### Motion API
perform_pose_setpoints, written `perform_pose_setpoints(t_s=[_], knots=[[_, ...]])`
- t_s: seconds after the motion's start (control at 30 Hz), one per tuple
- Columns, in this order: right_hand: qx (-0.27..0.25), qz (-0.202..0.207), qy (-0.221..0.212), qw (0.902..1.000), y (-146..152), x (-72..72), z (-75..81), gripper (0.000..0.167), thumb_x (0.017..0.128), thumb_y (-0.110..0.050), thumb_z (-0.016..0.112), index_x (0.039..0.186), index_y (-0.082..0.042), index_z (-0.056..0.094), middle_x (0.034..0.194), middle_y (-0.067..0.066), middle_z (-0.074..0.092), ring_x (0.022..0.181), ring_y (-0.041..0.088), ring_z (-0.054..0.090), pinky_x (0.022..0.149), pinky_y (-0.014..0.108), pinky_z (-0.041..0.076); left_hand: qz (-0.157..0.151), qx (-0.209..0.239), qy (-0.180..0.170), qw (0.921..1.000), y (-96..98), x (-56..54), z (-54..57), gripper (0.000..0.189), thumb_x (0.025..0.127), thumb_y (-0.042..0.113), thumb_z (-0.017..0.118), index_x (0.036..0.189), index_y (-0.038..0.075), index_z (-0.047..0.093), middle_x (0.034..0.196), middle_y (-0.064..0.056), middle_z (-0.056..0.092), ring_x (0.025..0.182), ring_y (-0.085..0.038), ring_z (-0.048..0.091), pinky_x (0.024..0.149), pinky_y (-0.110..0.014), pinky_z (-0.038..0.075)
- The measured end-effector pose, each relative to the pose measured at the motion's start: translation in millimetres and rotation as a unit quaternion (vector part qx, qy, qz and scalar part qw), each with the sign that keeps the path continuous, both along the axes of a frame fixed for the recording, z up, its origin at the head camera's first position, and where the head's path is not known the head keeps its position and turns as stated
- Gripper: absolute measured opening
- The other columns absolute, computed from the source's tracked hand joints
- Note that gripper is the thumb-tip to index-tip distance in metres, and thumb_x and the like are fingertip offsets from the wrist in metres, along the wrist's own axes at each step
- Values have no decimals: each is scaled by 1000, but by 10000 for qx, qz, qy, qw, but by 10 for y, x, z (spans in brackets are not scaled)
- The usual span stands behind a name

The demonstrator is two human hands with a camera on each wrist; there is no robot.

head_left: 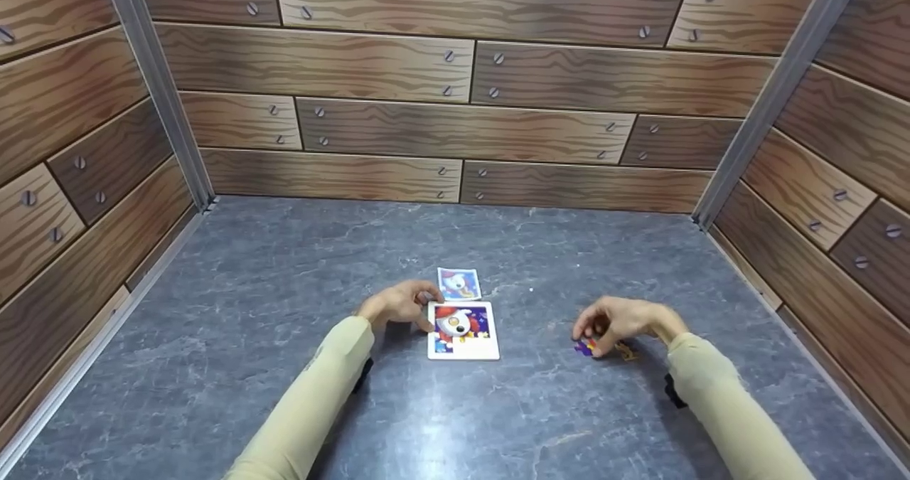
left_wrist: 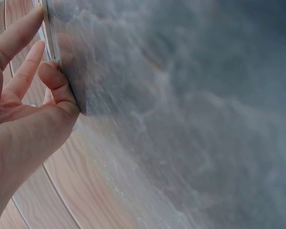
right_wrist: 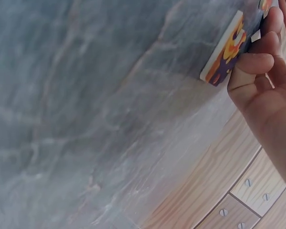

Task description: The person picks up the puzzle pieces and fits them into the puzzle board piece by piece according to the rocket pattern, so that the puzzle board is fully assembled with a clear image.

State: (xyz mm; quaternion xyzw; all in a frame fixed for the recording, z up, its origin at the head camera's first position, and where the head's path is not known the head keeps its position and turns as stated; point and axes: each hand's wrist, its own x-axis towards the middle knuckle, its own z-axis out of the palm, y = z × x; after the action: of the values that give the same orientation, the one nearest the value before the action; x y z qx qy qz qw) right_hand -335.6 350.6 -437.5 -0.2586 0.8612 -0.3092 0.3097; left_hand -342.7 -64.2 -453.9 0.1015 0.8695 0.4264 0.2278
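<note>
A square puzzle board [head_left: 464,350] with a white frame lies on the table, partly filled with a picture of a white and red cartoon bird. My left hand [head_left: 404,304] rests at its left side, fingertips touching the edge near the upper corner. In the left wrist view the index finger [left_wrist: 20,36] reaches out straight and the thumb is bent. Farther right, my right hand [head_left: 620,321] pinches a purple and orange puzzle piece [head_left: 584,347] low over the table. Another puzzle piece, orange and purple [right_wrist: 225,52], lies beside the right thumb.
Just beyond the board lies a small picture card [head_left: 459,284] with a similar bird. The grey marbled tabletop [head_left: 320,252] is enclosed at the back and both sides by wood-patterned walls [head_left: 462,124] with metal corner strips.
</note>
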Motion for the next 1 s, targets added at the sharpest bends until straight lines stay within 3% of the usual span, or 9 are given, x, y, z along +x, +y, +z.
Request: perform_pose_setpoints(t_s=[0.27, 0.7, 1.0], knots=[[17, -23, 102, 9999, -40, 44, -31, 34, 72, -1, 82, 104, -4, 69, 89, 4, 56, 83, 15, 50, 71, 21, 43, -90, 172, 4, 9998, -6, 12, -6, 44, 75, -3, 78, 113, 15, 65, 94, -3, 43, 89, -18, 41, 76, -31, 38], [-57, -293, 146, 9994, -72, 60, -39, 33, 71, 0, 82, 100, -2, 65, 91, 9, 57, 83, 19, 51, 71, 23, 45, -39, 132, -1, 9999, -14, 7, 10, 45, 74, -4, 78, 113, 15, 66, 98, -5, 48, 90, -19, 43, 75, -31, 40], [-312, -193, 278, 9989, -77, 25, -32, 28, 75, 4, 77, 98, 6, 61, 84, 7, 60, 75, 11, 55, 64, 19, 45, -62, 200, 12, 9998, -15, 13, -5, 44, 74, -5, 78, 111, 14, 65, 95, -5, 46, 88, -19, 43, 70, -28, 42]])
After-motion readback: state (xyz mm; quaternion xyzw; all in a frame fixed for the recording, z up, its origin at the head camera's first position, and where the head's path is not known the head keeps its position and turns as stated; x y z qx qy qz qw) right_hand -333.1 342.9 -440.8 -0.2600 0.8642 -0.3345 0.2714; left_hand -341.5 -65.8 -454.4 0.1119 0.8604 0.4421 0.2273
